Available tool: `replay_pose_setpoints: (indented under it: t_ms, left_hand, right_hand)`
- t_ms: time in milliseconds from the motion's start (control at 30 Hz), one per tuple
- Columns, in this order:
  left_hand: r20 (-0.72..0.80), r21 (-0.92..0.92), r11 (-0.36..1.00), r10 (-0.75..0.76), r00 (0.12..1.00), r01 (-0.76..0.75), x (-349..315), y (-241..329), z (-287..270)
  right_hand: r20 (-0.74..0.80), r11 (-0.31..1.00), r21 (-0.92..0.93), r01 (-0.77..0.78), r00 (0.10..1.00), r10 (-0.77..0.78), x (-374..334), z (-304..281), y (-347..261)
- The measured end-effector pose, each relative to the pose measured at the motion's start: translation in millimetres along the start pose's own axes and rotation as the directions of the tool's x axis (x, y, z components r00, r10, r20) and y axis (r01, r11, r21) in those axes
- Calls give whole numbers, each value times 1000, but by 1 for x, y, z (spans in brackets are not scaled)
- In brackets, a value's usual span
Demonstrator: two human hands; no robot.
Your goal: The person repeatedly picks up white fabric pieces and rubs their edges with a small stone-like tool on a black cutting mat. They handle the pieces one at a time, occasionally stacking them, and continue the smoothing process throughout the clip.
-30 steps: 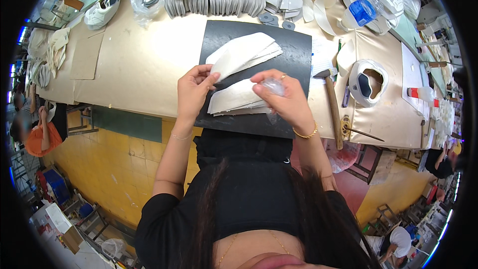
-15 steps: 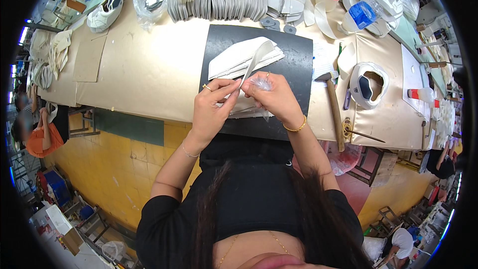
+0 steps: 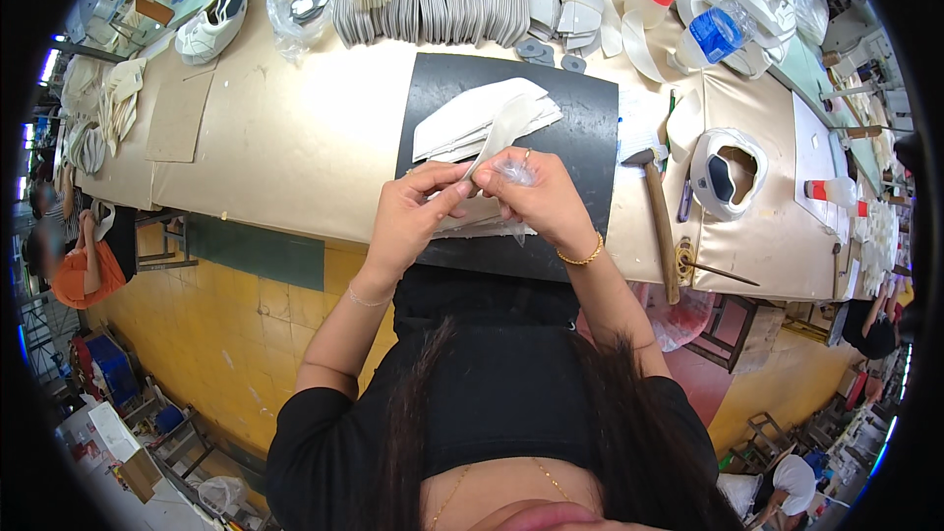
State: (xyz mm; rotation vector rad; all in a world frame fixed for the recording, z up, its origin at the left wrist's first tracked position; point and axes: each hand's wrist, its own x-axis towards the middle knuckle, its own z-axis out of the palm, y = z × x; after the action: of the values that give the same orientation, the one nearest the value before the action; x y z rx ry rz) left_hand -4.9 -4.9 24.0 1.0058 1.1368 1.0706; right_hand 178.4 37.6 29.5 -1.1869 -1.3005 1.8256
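Between my two hands is a thin, pale shoe-upper piece [image 3: 503, 126], held up and tilted, its far end rising away from me. My left hand [image 3: 418, 211] pinches its near end between thumb and fingers. My right hand [image 3: 536, 195] pinches the same piece beside it, with a crumpled bit of clear plastic [image 3: 515, 172] tucked in the fingers. Behind and beneath lies a fanned stack of white shoe pieces [image 3: 462, 116] on a black board [image 3: 580, 128]. More white pieces show partly under my hands.
Grey cut pieces [image 3: 433, 0] stand in a long row at the back. A hammer [image 3: 661, 221], a white shoe upper [image 3: 730, 172] and a blue-labelled bottle [image 3: 716, 31] lie to the right. Far left are a white shoe [image 3: 212, 25] and a plastic bag [image 3: 301, 10].
The held piece has turned, showing more of its flat face and leaning lower over the stack. Both hands stay pinched on it and have shifted slightly.
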Motion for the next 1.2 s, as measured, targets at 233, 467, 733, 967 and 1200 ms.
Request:
replay_pose_setpoints:
  t_ms: [233,467,733,967,1200]
  left_hand:
    - [-62,332,927,207,976,-175,-5,5,12]
    - [-66,-3,1000,11,998,-11,1,1,6]
    - [-35,-147,984,-103,994,97,1,3,5]
    - [-42,-253,957,-157,987,141,6,-1,4]
    - [-36,140,987,90,995,-84,0,10,14]
  right_hand:
    - [-61,985,-166,35,997,-46,1,2,2]
    - [-44,990,-117,83,995,-89,1,2,1]
    - [-25,990,-115,85,996,-89,2,1,1]
    - [-68,978,-90,187,979,-193,-1,0,15]
    - [-50,987,137,79,996,-73,-3,1,18]
